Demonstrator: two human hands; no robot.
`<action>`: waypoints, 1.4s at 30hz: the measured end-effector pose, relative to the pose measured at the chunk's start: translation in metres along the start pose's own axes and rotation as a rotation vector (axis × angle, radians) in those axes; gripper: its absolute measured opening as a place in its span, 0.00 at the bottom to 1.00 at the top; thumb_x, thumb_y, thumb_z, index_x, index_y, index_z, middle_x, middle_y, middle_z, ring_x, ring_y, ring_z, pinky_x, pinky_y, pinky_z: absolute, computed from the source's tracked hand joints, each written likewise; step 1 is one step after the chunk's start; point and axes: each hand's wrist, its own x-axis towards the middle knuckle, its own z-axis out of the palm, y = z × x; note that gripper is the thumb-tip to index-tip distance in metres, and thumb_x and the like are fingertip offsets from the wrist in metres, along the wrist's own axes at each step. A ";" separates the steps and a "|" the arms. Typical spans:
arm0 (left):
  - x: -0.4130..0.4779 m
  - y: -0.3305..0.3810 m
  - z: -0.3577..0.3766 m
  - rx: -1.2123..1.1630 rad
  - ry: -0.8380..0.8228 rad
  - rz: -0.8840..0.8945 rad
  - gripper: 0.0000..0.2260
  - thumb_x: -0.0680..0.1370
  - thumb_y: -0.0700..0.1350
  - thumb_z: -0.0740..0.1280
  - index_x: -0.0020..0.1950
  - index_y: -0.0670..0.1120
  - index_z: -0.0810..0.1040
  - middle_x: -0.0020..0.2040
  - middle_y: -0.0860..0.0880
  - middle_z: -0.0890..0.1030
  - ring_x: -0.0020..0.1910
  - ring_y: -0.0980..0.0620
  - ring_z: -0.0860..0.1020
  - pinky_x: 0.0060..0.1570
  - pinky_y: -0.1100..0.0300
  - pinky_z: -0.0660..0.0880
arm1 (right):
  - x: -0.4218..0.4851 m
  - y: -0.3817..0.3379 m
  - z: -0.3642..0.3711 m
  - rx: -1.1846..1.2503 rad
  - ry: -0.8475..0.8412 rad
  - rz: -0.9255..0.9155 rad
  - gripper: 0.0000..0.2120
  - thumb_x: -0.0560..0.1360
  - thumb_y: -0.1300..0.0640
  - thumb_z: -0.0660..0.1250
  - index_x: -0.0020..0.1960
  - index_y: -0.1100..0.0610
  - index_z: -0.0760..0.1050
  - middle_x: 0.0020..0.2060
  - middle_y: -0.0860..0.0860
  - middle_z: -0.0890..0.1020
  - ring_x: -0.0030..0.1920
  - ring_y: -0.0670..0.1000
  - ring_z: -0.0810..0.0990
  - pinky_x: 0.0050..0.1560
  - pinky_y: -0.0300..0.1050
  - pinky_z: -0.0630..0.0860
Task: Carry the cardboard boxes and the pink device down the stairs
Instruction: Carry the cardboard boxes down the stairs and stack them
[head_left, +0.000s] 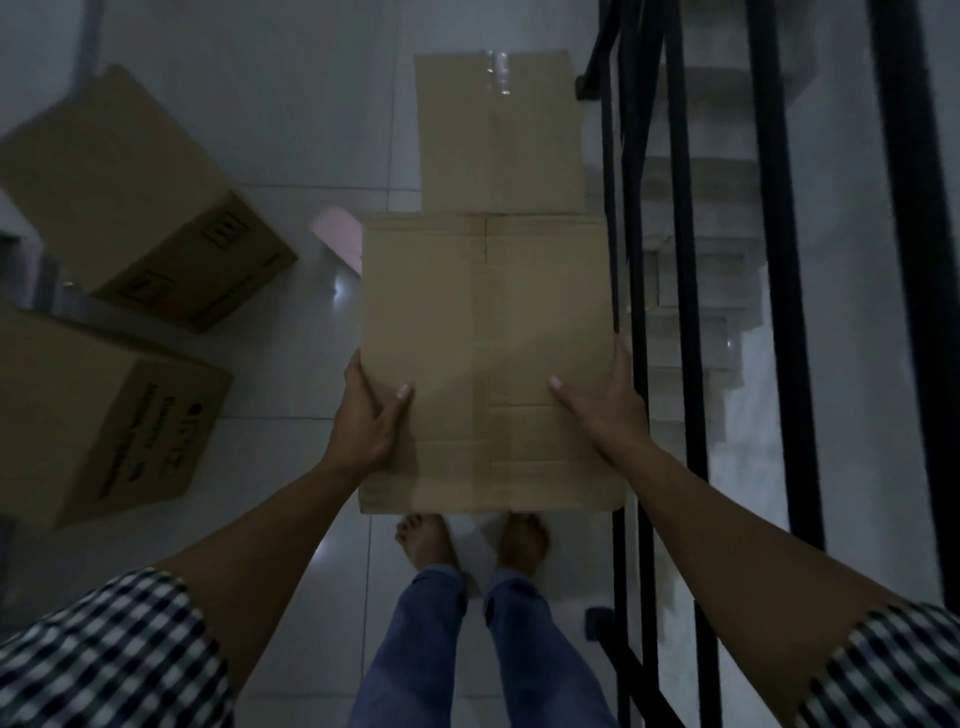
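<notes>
Left hand (363, 415) has its fingers (355, 375) wrapped round the left edge of the box (488, 364), thumb lying flat on top. Right hand (602, 410) does the same on the right edge, thumb on top and the other fingers (622, 358) curled over the side. So both hands are closed on that one box, holding it up flat above the bare feet (423, 538) and the jeans (415, 639). The lid flaps are taped along the middle seam.

Just past it, a second box (498, 135) sits on the tiled floor (291, 104), also taped, its near edge hidden under the held one. A bit of the pink device (340, 234) pokes out at the held box's far left corner, on the floor; most of it is covered, so I can't say much about its shape.

Off to the left there are two more boxes with printing on the sides: one far box (140, 197) tipped at an angle, and a near box (98, 415) closer to me. They're apart from each other and well clear of the hands.

On the right, black railing bars (779, 312) run up the frame, right beside the right hand, and through them you can see white stairs (696, 291) going down. Checked sleeves (104, 654) are rolled above the elbows. It's all pretty dim and a bit blurry.
</notes>
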 end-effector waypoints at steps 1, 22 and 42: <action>-0.011 0.007 -0.013 -0.007 0.028 0.001 0.36 0.79 0.54 0.67 0.80 0.50 0.51 0.76 0.45 0.65 0.71 0.43 0.69 0.67 0.50 0.68 | -0.011 -0.015 -0.005 -0.018 -0.012 -0.025 0.50 0.68 0.35 0.75 0.80 0.42 0.49 0.73 0.48 0.71 0.68 0.53 0.73 0.64 0.46 0.70; -0.176 0.065 -0.255 -0.205 0.383 -0.021 0.35 0.78 0.52 0.69 0.80 0.48 0.54 0.73 0.45 0.70 0.69 0.45 0.71 0.66 0.54 0.68 | -0.185 -0.269 0.025 -0.086 -0.160 -0.356 0.50 0.66 0.29 0.73 0.78 0.34 0.48 0.69 0.43 0.72 0.62 0.47 0.72 0.59 0.44 0.69; -0.353 0.008 -0.334 -0.429 1.136 -0.331 0.33 0.79 0.49 0.68 0.79 0.47 0.55 0.74 0.45 0.70 0.70 0.45 0.70 0.70 0.48 0.67 | -0.273 -0.428 0.211 -0.480 -0.743 -0.917 0.53 0.64 0.29 0.73 0.80 0.42 0.48 0.73 0.52 0.71 0.70 0.60 0.72 0.68 0.61 0.69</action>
